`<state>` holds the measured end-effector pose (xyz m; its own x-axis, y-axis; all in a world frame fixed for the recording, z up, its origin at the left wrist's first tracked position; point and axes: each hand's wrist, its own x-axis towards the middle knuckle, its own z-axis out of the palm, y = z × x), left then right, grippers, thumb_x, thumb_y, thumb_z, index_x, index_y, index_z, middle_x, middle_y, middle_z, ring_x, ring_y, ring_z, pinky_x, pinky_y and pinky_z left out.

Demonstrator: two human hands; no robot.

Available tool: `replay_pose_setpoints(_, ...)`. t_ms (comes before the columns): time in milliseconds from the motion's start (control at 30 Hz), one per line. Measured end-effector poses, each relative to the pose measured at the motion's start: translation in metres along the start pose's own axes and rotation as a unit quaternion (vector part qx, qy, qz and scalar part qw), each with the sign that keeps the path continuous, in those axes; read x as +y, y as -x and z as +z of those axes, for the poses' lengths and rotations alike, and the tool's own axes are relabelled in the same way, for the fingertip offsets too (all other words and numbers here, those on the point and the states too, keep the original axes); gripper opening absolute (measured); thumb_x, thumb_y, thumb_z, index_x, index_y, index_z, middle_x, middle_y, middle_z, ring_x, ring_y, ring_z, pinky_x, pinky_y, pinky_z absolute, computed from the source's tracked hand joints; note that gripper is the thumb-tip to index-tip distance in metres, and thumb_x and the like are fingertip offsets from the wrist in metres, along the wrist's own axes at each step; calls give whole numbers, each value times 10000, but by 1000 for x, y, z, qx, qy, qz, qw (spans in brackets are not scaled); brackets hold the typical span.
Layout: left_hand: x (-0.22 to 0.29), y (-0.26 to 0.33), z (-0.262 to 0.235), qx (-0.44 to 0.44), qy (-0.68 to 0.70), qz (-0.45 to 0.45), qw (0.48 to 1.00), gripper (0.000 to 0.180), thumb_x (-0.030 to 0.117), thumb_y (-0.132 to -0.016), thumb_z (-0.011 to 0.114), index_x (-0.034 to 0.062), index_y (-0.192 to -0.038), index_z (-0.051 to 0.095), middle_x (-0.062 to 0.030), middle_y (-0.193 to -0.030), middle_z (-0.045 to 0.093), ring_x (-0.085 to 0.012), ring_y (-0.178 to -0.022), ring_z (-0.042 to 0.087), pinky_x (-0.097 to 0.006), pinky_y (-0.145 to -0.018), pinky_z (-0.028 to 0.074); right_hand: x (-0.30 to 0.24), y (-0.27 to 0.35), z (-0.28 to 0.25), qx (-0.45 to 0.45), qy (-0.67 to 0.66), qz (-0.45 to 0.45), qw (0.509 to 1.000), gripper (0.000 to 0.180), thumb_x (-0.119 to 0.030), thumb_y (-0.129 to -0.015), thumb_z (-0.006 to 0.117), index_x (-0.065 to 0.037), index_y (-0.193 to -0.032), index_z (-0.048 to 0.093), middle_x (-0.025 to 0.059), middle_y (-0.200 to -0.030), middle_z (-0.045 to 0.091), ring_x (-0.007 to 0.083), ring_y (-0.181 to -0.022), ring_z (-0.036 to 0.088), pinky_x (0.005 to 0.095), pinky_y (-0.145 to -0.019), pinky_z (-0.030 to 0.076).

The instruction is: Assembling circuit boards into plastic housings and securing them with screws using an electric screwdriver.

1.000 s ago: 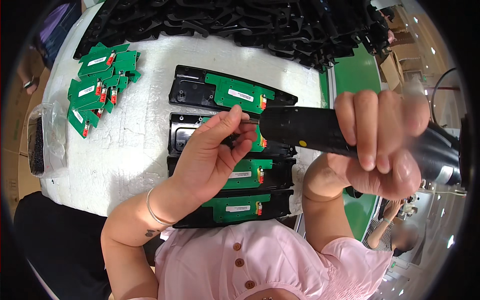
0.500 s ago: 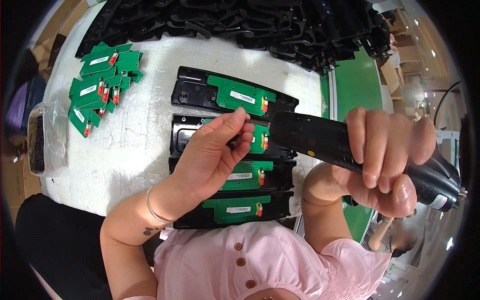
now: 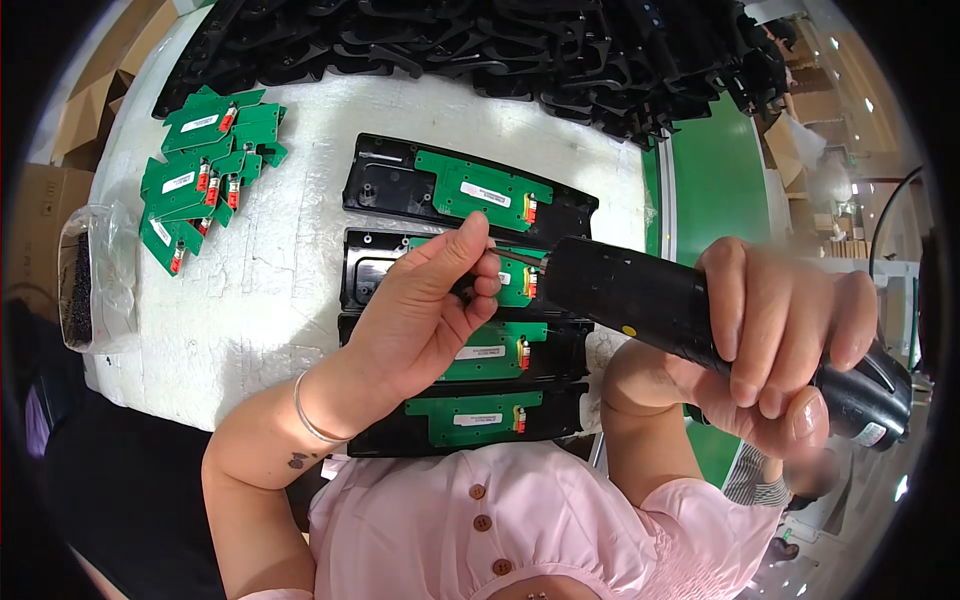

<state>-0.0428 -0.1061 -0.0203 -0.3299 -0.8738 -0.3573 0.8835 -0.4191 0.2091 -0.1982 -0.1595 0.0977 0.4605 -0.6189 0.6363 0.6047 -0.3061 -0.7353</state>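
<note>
My right hand is wrapped round a black electric screwdriver, held nearly level with its bit pointing left. At the bit's tip, my left hand pinches with thumb and forefinger; what sits between them is too small to make out. Both hands are above a column of black plastic housings, each with a green circuit board lying in it. The boards carry a white label and a red-and-white connector at the right end. My left hand hides part of the second housing from the top.
A pile of loose green circuit boards lies on the white foam-covered table to the left. Beside it stands a plastic-lined box of small dark pieces. Many black plastic parts are heaped along the far edge. Another person is partly visible at right.
The screwdriver's bit end has dropped slightly and its back end has swung lower, with my right hand moving down a little. My left hand stays almost in place at the tip.
</note>
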Motion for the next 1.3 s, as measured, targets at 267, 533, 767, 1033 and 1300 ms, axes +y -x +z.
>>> replay_pose_setpoints(267, -3, 3, 0, 2, 22, 5, 1000, 220, 332, -809, 618, 129, -773, 545, 40, -707, 539, -55, -654, 497, -182, -613, 431, -2, 0, 2, -25, 28, 12, 999, 273, -69, -658, 569, -119, -882, 420, -98, -549, 493, 15, -474, 481, 146, -551, 365)
replay_pose_setpoints(533, -7, 3, 0, 49, 2, 45, 998, 233, 333, -810, 617, 123, -747, 540, 42, -686, 531, -59, -654, 506, -186, -606, 429, 11, 4, 5, -99, 48, -42, 993, 317, -86, -692, 725, -143, -836, 449, -69, -558, 550, 25, -477, 527, 123, -450, 364)
replay_pose_setpoints(767, -9, 8, 18, 12, 3, -20, 1000, 351, 340, -878, 511, 16, -1012, 530, -83, -944, 569, -152, -885, 548, -252, -826, 450, 47, -11, -5, -46, 54, -29, 997, 278, -39, -694, 487, -98, -964, 459, -48, -563, 436, 76, -484, 411, 230, -516, 337)
replay_pose_setpoints(1033, -7, 21, -6, -79, -112, -61, 989, 337, 188, -951, 339, -54, -1167, 426, -195, -1075, 549, -276, -1015, 550, -326, -892, 449, 88, -24, -17, 75, 114, 111, 984, 235, -59, -683, 458, -48, -917, 475, 8, -584, 396, 118, -494, 362, 293, -541, 339)
replay_pose_setpoints(1300, 3, 22, -15, -76, -171, 6, 982, 156, 151, -895, 496, 27, -980, 537, -72, -901, 602, -135, -820, 592, -234, -703, 498, 99, -32, -10, 90, 100, 118, 984, 186, -60, -679, 479, -31, -862, 468, 31, -569, 412, 125, -478, 373, 304, -525, 349)
